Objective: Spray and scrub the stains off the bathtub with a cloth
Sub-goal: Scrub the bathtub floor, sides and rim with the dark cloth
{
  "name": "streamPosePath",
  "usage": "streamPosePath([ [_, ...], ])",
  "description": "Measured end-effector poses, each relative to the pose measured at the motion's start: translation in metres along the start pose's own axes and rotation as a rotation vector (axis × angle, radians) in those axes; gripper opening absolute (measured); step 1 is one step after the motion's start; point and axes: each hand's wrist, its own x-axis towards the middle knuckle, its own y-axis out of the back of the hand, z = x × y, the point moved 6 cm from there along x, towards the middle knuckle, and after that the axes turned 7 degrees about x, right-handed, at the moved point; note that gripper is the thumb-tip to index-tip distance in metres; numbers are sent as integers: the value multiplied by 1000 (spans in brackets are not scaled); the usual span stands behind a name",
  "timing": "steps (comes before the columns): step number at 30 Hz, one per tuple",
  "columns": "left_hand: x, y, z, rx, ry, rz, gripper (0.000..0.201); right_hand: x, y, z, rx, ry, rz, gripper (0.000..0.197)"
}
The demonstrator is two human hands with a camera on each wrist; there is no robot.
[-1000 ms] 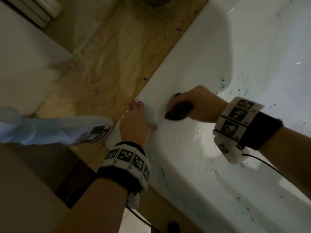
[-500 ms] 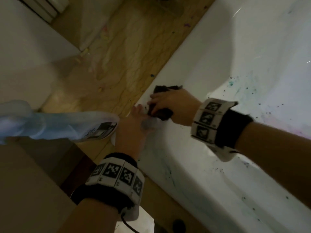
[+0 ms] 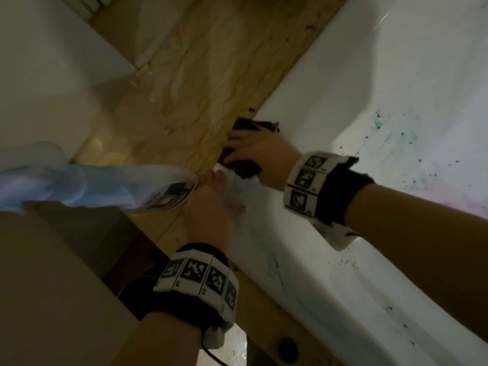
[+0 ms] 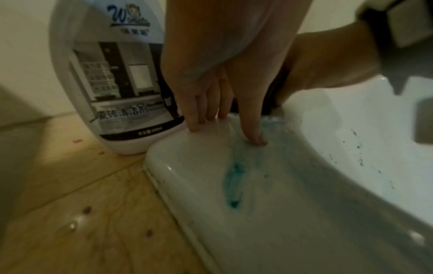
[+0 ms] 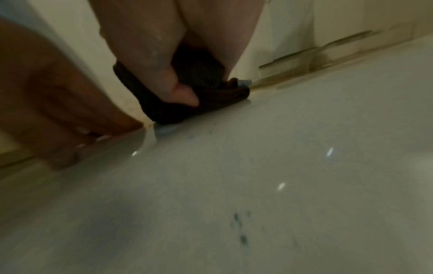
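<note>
Two hands meet on the bathtub (image 3: 330, 273) rim, which runs near-right to far-left. Nearest, the left hand (image 3: 211, 207) rests with straight fingers on the rim, holding nothing, a teal smear (image 4: 234, 185) trailing below its fingertips; only the left wrist view shows that smear clearly. Just beyond, the right hand (image 3: 260, 154) grips the dark cloth (image 5: 187, 109), pressed on the rim. Speckled stains (image 3: 422, 159) lie farther right, so the right hand is nearer them. A spray bottle (image 4: 121, 77) stands left, on the floor.

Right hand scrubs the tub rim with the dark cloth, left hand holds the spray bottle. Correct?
Not quite. The left hand holds nothing: its fingers rest on the tub rim, the spray bottle standing beside it, as the left wrist view shows. The rest stands.
</note>
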Motion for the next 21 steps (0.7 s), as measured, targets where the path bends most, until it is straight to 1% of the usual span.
streamPosePath([
  [1,0,0,-2,-45,28,12,67,-7,-7,-7,35,95,40,47],
  [2,-1,1,-3,-65,28,30,61,-16,-12,-12,53,184,92,44],
  [3,-2,1,-3,-39,9,28,56,-26,-17,-12,56,243,136,43],
  [4,-2,1,-4,-3,-22,18,54,-36,-21,-9,68,269,162,45],
  [6,-1,2,-8,-8,-66,-1,57,-54,-27,-6,91,288,139,51],
  [8,-1,5,-8,82,-104,-22,62,-69,-26,-3,96,288,126,51],
  [10,-2,3,-5,218,-128,-51,60,-83,-25,5,141,248,114,50],
  [11,-3,2,-1,287,-140,-55,59,-90,-25,14,158,206,143,48],
  [12,-3,2,2,351,-147,-46,58,-98,-20,24,172,143,210,44],
  [13,-2,1,4,395,-146,-38,57,-105,-13,36,192,64,305,36],
  [14,-2,1,5,425,-139,-35,57,-111,-1,47,233,-25,425,27],
  [15,-2,0,6,439,-126,-34,57,-114,12,59,294,-118,553,23],
  [16,-3,-1,6,448,-121,-32,56,-113,21,68,335,-195,656,24],
  [17,-4,0,7,458,-119,-30,56,-108,25,75,338,-252,713,27],
  [18,-4,1,8,476,-126,-29,56,-98,24,76,311,-277,718,33],
  [19,-5,2,9,495,-137,-35,56,-87,19,72,293,-284,689,41],
  [21,-5,4,11,511,-143,-62,57,-75,1,58,319,-297,651,57],
])
